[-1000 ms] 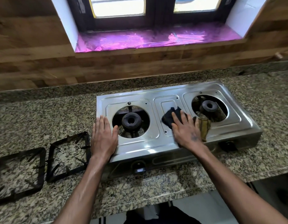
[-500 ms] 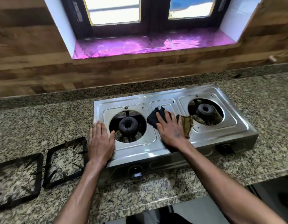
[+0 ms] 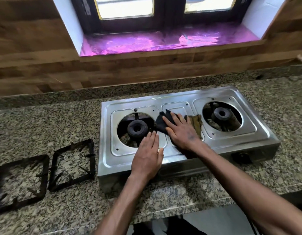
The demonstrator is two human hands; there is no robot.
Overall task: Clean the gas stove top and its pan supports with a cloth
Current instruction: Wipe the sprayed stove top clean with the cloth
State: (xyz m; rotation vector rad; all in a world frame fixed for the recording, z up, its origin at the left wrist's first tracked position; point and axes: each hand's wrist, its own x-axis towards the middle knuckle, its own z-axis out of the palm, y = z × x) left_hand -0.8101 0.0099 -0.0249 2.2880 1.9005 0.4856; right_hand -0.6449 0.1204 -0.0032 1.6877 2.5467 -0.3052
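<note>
While my right hand [image 3: 182,133] presses the cloth [image 3: 161,122] flat on the stove top [image 3: 231,143], fingers straight, my left hand [image 3: 147,158] braces beside it, fingers together.
Cloth could snag the left burner [image 3: 137,128] just beside it; pan supports [image 3: 45,168] wait left of the stove. No readable writing.

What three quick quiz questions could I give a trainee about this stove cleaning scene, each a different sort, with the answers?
1. True or false: the two black square pan supports sit on the steel two-burner gas stove.
2. Which hand presses the dark cloth: A left, B right?
3. Fill in: the left hand lies flat by the ___ burner.

Key
1. False; they lie on the speckled granite counter, left of the stove.
2. B, the right hand.
3. Left, the black ring burner.
</note>
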